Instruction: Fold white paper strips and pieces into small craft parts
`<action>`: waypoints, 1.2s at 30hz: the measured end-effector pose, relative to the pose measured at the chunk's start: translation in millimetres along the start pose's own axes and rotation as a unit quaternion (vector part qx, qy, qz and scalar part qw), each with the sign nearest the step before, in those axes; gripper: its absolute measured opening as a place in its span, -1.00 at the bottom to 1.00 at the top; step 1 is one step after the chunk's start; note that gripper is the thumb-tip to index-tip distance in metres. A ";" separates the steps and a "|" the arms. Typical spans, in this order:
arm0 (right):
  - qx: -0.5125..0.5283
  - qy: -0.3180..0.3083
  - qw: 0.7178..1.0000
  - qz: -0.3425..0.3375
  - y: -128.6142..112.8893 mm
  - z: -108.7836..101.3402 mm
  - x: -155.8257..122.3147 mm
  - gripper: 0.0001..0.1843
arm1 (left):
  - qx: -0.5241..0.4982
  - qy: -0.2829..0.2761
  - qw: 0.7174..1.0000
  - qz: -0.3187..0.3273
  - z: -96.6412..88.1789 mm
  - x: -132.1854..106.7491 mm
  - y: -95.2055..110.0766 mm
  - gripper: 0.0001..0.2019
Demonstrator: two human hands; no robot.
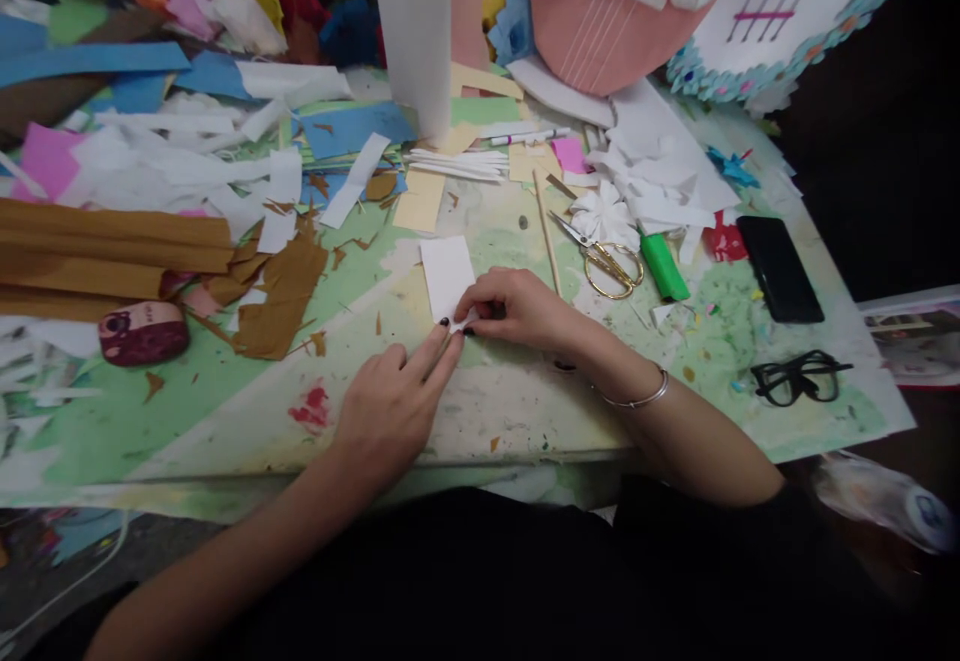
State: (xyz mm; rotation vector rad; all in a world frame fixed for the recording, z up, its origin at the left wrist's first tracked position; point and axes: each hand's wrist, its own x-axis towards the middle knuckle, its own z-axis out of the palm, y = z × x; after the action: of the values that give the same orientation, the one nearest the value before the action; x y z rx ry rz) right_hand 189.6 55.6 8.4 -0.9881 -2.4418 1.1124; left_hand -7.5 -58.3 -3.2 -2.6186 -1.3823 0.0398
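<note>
A small white paper strip (pixel 445 273) lies on the paint-stained table (pixel 525 411) in front of me. My right hand (pixel 517 309) pinches the strip's near end between thumb and fingers. Beside it, my left hand (pixel 394 403) points its index finger forward and presses the same near end, with the other fingers loosely curled. A thin silver bangle (pixel 637 396) circles my right wrist.
Gold-handled scissors (pixel 607 259), a wooden stick (pixel 547 231), a green marker (pixel 663 266) and a white paper flower (pixel 602 211) lie right of the hands. A black phone (pixel 778 267) and black glasses (pixel 799 377) sit further right. Brown paper (pixel 112 251), coloured scraps and a paper roll (pixel 414 31) crowd the left and back.
</note>
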 end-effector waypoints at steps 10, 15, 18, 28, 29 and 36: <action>0.055 0.014 0.998 0.039 -0.5 1.1 3.6 -0.67 | 0.025 -0.052 0.998 -0.013 -14.5 2.7 11.3 -0.47; 0.068 0.038 0.995 0.062 0.5 4.9 4.8 -0.73 | 0.008 -0.044 0.997 -0.055 -12.4 4.6 19.8 -0.51; 0.075 0.053 0.994 0.059 3.6 8.2 4.8 -0.75 | -0.009 -0.024 0.997 -0.067 -7.6 2.9 20.2 -0.46; 0.121 0.094 0.987 0.054 10.9 14.4 5.8 -0.73 | -0.053 0.005 0.995 -0.090 -4.4 2.8 17.7 -0.50; 0.123 0.096 0.986 0.055 11.0 14.4 5.9 -0.73 | -0.055 0.009 0.994 -0.091 -4.3 2.7 17.7 -0.50; 0.121 0.170 0.974 0.084 13.5 16.8 6.0 -0.81 | -0.036 0.011 0.995 -0.092 -5.4 0.7 19.7 -0.50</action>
State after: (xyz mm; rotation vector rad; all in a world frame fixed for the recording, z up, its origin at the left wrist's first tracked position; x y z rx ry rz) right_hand 183.1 56.7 -13.0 -1.2085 -1.9334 1.1505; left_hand 9.6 -69.3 -1.2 -2.5262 -1.6400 -0.0641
